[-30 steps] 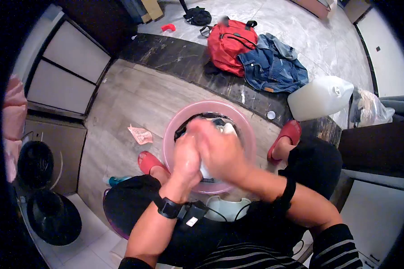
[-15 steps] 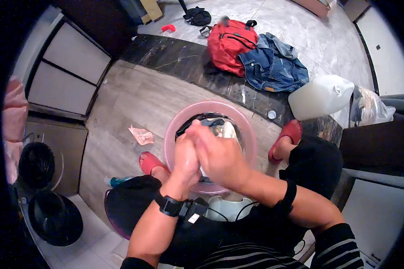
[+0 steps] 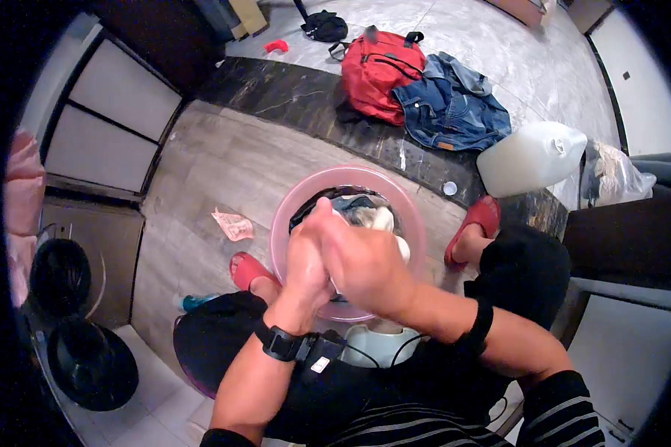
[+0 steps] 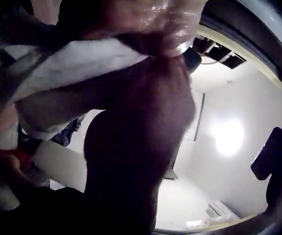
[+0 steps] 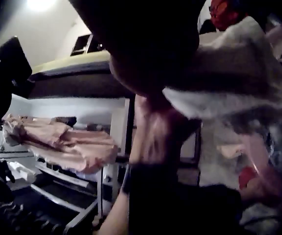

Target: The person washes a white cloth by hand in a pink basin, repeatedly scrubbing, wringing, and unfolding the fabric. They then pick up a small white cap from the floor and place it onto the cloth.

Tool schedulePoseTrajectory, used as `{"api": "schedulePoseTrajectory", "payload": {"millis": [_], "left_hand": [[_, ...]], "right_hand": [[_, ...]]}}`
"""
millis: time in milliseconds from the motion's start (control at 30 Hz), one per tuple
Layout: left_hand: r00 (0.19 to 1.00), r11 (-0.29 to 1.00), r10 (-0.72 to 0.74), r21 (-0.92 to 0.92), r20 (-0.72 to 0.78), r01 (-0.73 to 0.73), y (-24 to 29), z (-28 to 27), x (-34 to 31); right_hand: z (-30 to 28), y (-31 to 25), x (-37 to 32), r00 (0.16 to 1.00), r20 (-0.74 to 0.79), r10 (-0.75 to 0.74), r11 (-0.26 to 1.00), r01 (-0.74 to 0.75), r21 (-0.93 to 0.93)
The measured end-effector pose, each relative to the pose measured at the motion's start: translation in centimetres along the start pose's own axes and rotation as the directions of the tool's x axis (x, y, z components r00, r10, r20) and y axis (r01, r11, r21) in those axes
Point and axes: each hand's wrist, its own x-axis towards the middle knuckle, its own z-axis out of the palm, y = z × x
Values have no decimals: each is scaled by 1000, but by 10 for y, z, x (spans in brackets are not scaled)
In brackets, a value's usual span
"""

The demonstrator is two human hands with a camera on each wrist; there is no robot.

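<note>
Both hands are pressed together over a pink basin (image 3: 279, 223) on the floor. A wet white cloth (image 4: 82, 63) is bunched between them, most of it hidden by the hands in the head view. My left hand (image 3: 306, 257) grips it from the left, skin glistening. My right hand (image 3: 369, 268) wraps round it from the right, against the left hand. In the right wrist view the white cloth (image 5: 234, 73) stretches out from the grip. Inside the basin lie dark blue fabric (image 3: 354, 203) and a whitish bundle (image 3: 382, 218) in water.
Red slippers (image 3: 473, 231) flank the basin, and a pale stool (image 3: 380, 343) is close behind it. Beyond, a dark stone ledge (image 3: 291, 89) bears a white jug (image 3: 533, 159), a denim garment (image 3: 455, 108) and a red backpack (image 3: 380, 78). A pink wrapper (image 3: 233, 224) lies left.
The hands, blurred by motion a second ago, are sharper now and stay clasped over the basin. A white part now shows to the right of the right hand.
</note>
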Motion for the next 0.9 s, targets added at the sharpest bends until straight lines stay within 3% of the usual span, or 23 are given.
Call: {"api": "schedulePoseTrajectory", "payload": {"millis": [33, 133, 267, 300, 400, 433, 533, 567, 633, 667, 800, 833, 867, 900], "left_hand": [[999, 999, -43, -9, -27, 43, -2, -3, 0], [921, 992, 25, 121, -388, 24, -8, 49, -1], [973, 999, -15, 48, -231, 27, -8, 2, -2], [910, 981, 62, 191, -411, 19, -9, 24, -6], [951, 991, 28, 137, -309, 15, -6, 48, -3], [950, 992, -6, 119, -312, 45, -5, 44, -2], [979, 998, -6, 63, -201, 19, -4, 4, -3], [954, 1000, 18, 29, -300, -10, -15, -1, -1], [946, 997, 23, 80, -324, 3, -9, 37, -3], [942, 994, 24, 105, -334, 12, -7, 50, -4], [968, 997, 26, 80, -249, -6, 0, 18, -4], [901, 963, 152, 266, -406, -43, -8, 25, -8], [928, 979, 103, 201, -359, -31, -8, 29, -7], [951, 991, 52, 135, -306, -11, -9, 32, -4]], "right_hand": [[2, 3, 0, 999, -4, -35, 999, 35, 37], [-5, 22, 22, 965, -75, 252, 968, -253, -1], [4, 3, 1, 1000, -29, -3, 995, 6, 104], [4, 10, 4, 1000, 5, 27, 998, -27, 63], [-6, 24, 28, 951, -101, 291, 956, -292, 3], [-8, 19, 23, 976, -81, 203, 977, -208, -51], [1, -3, 1, 1000, -3, 12, 998, -11, 55], [8, 10, -2, 1000, 28, -2, 1000, 3, -28], [-1, 26, 20, 975, -28, 220, 975, -220, 20], [-4, 29, 28, 952, -125, 280, 959, -282, -2], [2, 1, 4, 997, 16, 74, 990, -75, 121], [3, 8, 7, 991, 13, 136, 986, -136, 100], [2, 18, 13, 979, 4, 202, 976, -202, 77], [-10, 17, 27, 921, 20, 388, 920, -389, 41]]}}
